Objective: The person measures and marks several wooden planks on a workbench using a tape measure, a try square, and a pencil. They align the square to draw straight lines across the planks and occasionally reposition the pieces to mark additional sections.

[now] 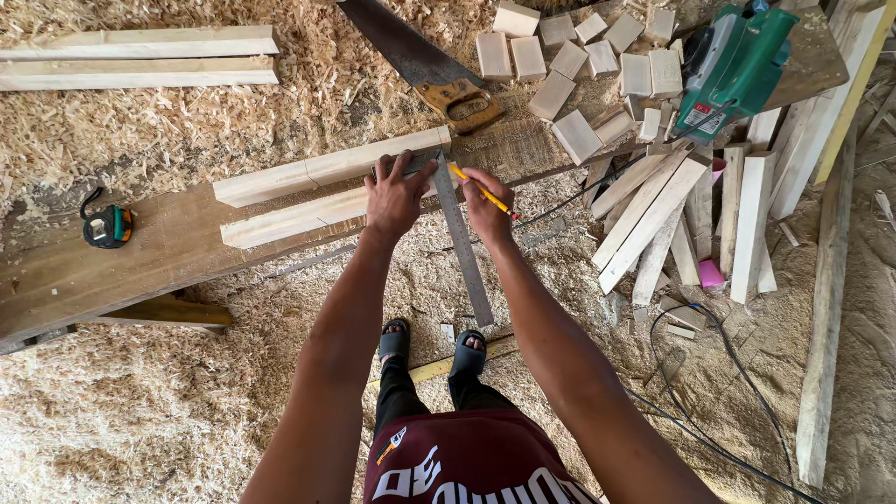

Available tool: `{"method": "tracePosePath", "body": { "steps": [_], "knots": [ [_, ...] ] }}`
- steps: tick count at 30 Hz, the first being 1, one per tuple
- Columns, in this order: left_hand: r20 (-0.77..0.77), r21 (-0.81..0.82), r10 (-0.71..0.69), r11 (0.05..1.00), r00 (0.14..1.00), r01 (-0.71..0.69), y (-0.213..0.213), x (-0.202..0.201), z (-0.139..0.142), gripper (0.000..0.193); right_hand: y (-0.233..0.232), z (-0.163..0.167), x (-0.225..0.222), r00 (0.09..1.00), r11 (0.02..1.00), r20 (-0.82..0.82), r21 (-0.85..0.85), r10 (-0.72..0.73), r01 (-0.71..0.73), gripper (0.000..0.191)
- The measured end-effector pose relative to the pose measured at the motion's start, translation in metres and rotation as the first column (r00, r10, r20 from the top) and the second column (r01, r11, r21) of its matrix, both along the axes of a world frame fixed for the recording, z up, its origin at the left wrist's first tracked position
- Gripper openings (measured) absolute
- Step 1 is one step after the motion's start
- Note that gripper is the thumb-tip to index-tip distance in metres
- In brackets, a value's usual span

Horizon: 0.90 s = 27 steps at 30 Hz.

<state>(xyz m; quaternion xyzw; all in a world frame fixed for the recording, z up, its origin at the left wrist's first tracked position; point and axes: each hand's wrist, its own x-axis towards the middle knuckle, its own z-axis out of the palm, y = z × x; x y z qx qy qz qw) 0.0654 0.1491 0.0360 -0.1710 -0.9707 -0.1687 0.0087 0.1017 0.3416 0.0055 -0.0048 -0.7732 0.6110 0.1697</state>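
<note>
Marking a cut line across the 2 pale wood strips (322,187) on the dark plank (112,257), by the look of it. Both strips lie side by side along the plank, right ends near its middle, and the metal square (462,238) crosses them there, its long blade running back toward the person's feet.

To do it well, I'd say:
- keep the square's short arm tight against the strip edge — any gap skews the line
- press down near the blade, not away from it
- tilt the pencil (483,191) so the tip rides the blade edge, 1 pass, light pressure
- strip ends flush first if both get the same mark

Hands:
- left hand (394,198) — flat, fingers spread, palm down on the square's short arm and the nearer strip, pinning both. Grips nothing, just presses.
- right hand (485,210) — fingers curled closed around the yellow pencil, held just right of the blade at the strip ends. Can't tell if the tip touches wood; the hand covers it.

Around: handsaw (425,65) just beyond the strips, tape measure (107,227) well left on the plank, green power planer (733,65) and cut blocks (579,65) far right, shavings (140,401) everywhere.
</note>
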Motion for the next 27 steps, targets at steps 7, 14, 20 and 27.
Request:
{"method": "tracePosePath", "body": {
  "steps": [7,14,20,27],
  "knots": [
    [-0.018,0.007,0.003,1.0,1.0,-0.002,0.001,0.002,-0.003,0.042,-0.001,-0.005,0.0,0.999,0.999,0.029,0.047,0.024,-0.026,0.021],
    [-0.004,-0.017,0.007,1.0,1.0,-0.007,0.002,0.001,0.003,0.041,0.013,0.0,0.019,0.995,0.994,-0.1,0.105,0.01,0.001,0.013],
    [0.027,-0.002,0.03,1.0,0.999,-0.03,0.003,0.001,0.002,0.041,0.006,0.002,0.004,0.993,0.997,-0.109,0.072,0.041,-0.033,0.015],
    [0.049,-0.04,0.029,0.999,0.998,-0.027,0.003,-0.004,0.0,0.043,0.028,0.001,0.009,0.939,0.925,0.338,0.333,0.063,-0.182,0.022]
  ]
}}
